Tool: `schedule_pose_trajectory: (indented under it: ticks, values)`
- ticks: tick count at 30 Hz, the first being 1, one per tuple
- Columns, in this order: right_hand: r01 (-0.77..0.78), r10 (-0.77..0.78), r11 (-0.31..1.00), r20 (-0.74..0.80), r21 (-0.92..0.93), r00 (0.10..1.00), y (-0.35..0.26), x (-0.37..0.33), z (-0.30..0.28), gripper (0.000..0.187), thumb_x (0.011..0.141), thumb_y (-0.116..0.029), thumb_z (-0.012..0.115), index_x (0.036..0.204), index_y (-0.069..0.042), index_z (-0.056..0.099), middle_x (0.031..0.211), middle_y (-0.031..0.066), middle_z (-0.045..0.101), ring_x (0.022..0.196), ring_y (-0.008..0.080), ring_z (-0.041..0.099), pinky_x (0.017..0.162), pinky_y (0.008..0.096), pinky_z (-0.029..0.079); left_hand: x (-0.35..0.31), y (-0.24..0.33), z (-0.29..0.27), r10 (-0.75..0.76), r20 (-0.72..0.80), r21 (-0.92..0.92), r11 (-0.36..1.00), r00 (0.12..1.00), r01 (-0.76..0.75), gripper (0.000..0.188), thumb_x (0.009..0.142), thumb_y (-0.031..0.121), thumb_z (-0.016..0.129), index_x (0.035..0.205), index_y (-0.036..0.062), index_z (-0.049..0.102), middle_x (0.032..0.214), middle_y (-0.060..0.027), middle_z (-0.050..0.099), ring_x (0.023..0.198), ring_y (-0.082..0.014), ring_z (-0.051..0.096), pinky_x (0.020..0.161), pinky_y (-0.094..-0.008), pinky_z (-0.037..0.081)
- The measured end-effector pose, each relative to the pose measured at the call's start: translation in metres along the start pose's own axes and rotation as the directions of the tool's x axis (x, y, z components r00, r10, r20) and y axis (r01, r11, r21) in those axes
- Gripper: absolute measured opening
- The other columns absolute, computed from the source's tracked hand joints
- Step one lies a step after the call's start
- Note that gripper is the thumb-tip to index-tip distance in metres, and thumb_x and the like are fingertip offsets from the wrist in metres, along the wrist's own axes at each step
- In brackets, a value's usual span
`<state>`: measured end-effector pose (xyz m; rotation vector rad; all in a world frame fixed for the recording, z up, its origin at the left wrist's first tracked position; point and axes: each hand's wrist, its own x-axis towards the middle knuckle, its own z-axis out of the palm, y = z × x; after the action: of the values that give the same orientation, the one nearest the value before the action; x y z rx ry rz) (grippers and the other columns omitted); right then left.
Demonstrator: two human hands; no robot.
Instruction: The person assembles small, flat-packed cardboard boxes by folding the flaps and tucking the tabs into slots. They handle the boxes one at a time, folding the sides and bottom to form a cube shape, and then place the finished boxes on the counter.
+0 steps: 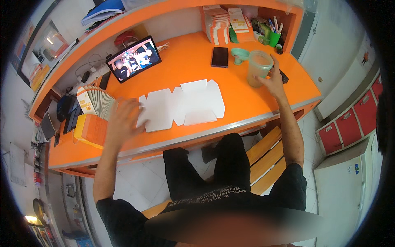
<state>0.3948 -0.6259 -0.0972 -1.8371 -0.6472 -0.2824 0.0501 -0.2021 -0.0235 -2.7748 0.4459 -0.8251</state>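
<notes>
On the orange desk, an unfolded white cardboard box blank [158, 110] lies flat with its flaps spread. My left hand [124, 119] hovers at the blank's left edge, slightly blurred, its fingers apart and nothing in them. Farther right, a translucent greenish plastic jar [254, 74] stands upright on the desk. Around its right side curve the thumb and fingers of my right hand [271, 80]. A small dark object [284, 77] shows partly behind that hand. Just left of the jar is a pale green funnel-shaped cup [238, 55].
A lit tablet [133, 59] leans at the back left. Folded cartons [96, 103] and an orange-yellow box [89, 129] sit beside my left hand. A dark phone [219, 57] lies near the funnel-shaped cup. Stacked cartons [217, 26] and a green pen holder [274, 39] stand behind.
</notes>
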Motion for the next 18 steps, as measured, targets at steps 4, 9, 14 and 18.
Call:
schedule_pose_trajectory:
  ticks: [4,9,14,18]
  values:
    - [0.036,-0.039,0.998,0.079,0.046,0.996,0.008,0.008,0.004,0.106,0.076,-0.032,0.086,0.155,-0.008,0.019,0.144,0.0209,0.047,0.131,0.03,0.05,0.103,0.0457,0.047,0.051,0.062,0.031,0.249,0.216,-0.353,0.922,0.944,-0.163,0.068,0.075,0.052,0.077,0.128,0.0132,0.06,0.145,-0.0137,0.048,0.137,-0.0331,0.043,0.113,-0.0561,0.033]
    - [0.191,-0.171,0.972,-0.139,0.139,0.975,0.023,0.055,0.001,0.079,0.085,-0.038,0.075,0.148,-0.008,0.037,0.144,0.0152,0.048,0.132,0.0292,0.047,0.107,0.045,0.04,0.091,0.117,0.073,0.503,0.054,-0.45,0.783,0.862,-0.429,0.066,0.084,0.055,0.067,0.135,0.0154,0.055,0.147,-0.016,0.045,0.141,-0.0313,0.038,0.114,-0.0548,0.031]
    - [0.291,-0.03,0.709,0.386,-0.642,0.922,0.039,0.12,-0.02,0.053,0.086,-0.033,0.073,0.131,-0.009,0.059,0.143,0.0133,0.047,0.128,0.0321,0.046,0.107,0.0428,0.038,0.113,0.183,0.109,0.798,-0.07,-0.514,0.485,0.598,-0.707,0.056,0.087,0.044,0.067,0.131,0.0128,0.057,0.144,-0.0131,0.049,0.139,-0.0289,0.041,0.113,-0.0493,0.034]
    - [0.558,-0.381,0.678,0.42,-0.478,0.823,0.078,0.126,0.0,0.048,0.074,-0.027,0.076,0.118,-0.008,0.067,0.12,0.0123,0.062,0.115,0.036,0.053,0.1,0.0426,0.043,0.112,0.193,0.13,0.829,-0.102,-0.618,0.38,0.549,-0.688,0.052,0.087,0.04,0.068,0.13,0.012,0.058,0.144,-0.0119,0.049,0.138,-0.0286,0.042,0.113,-0.0472,0.035]
